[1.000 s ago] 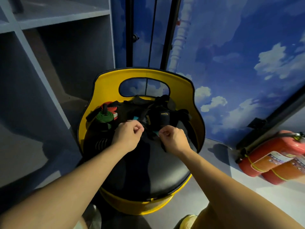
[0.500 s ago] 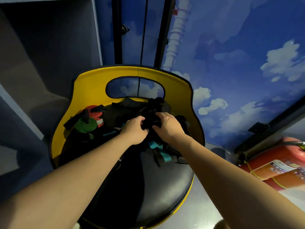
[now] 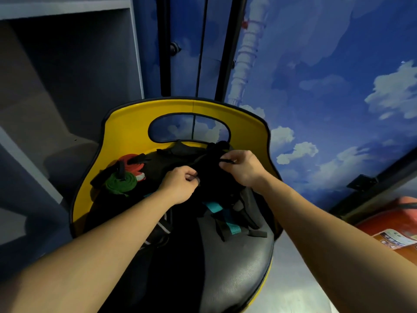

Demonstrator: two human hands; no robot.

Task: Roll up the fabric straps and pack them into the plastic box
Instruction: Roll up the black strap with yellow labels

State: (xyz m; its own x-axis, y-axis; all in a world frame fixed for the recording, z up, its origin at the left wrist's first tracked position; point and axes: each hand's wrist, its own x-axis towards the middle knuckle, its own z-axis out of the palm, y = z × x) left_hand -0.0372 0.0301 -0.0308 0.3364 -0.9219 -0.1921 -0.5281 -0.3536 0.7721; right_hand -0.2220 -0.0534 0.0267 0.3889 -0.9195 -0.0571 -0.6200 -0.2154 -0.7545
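Observation:
A tangle of black fabric straps lies on the black seat of a yellow chair. My left hand pinches a black strap near the pile's left side. My right hand pinches another part of the black strap, further back and higher. Teal straps lie loose on the seat in front of the pile. A rolled green strap and a rolled red strap sit at the seat's back left. No plastic box is in view.
Grey shelving stands to the left of the chair. A blue wall with painted clouds is behind it. Red fire extinguishers lie on the floor at the right.
Both hands have drawn apart within the black pile: the right one rose toward the chair back, the left stayed lower. The camera has moved closer to the seat.

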